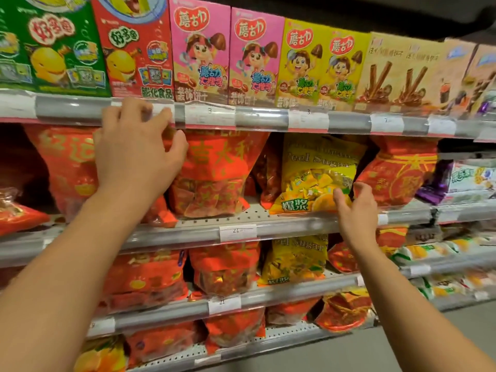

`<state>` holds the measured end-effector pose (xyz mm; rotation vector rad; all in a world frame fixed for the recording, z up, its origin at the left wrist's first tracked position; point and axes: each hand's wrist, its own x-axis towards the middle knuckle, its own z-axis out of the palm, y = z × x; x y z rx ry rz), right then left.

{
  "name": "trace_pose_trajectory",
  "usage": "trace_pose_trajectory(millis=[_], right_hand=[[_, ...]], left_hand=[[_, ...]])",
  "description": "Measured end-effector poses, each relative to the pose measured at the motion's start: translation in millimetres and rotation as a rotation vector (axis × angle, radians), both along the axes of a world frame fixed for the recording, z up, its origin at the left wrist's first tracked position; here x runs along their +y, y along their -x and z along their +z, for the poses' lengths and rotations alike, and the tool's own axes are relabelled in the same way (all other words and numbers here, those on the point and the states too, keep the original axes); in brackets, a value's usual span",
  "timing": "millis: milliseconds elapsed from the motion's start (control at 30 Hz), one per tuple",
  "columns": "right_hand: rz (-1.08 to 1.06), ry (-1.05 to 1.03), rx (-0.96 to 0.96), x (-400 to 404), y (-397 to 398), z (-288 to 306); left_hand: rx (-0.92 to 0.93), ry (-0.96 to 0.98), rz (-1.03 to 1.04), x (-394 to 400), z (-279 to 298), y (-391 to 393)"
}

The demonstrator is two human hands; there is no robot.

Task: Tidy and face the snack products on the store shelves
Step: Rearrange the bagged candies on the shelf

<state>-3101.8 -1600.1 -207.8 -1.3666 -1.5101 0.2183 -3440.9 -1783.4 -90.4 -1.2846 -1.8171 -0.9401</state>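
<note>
Standing before the grey metal shelf edge (pixel 268 119) with its price tags, my landmark, I see cardboard snack boxes (pixel 200 52) faced upright in a row above it. Below it, a red foil candy bag (pixel 214 173) leans forward; my left hand (pixel 134 154) reaches over its top, fingers loosely curled, probably to straighten it. Further right below, my right hand (pixel 354 208) opens toward a yellow plastic sweets bag (pixel 314 173), grasping nothing.
</note>
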Motion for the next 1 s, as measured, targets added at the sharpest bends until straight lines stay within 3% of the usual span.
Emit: trace_pose_trajectory(millis=[67, 300, 467, 700, 1000], right_hand=[[0.033, 0.117, -0.014, 3.5, 5.0, 7.4], [0.08, 0.204, -0.196, 25.3, 1.1, 22.0], [0.099, 0.139, -0.285, 13.3, 22.7, 29.6], [0.168, 0.025, -0.148, -11.3, 23.6, 35.6], [0.269, 0.093, -0.071, -84.0, 2.9, 16.8]], left_hand=[[0.005, -0.009, 0.013, -1.8, 8.7, 0.8], [0.064, 0.003, 0.048, -0.6, 2.8, -1.3], [0.025, -0.022, 0.045, -2.0, 14.7, 0.6], [0.092, 0.009, 0.043, -4.3, 10.0, 10.9], [0.105, 0.051, 0.051, -8.3, 13.6, 13.5]])
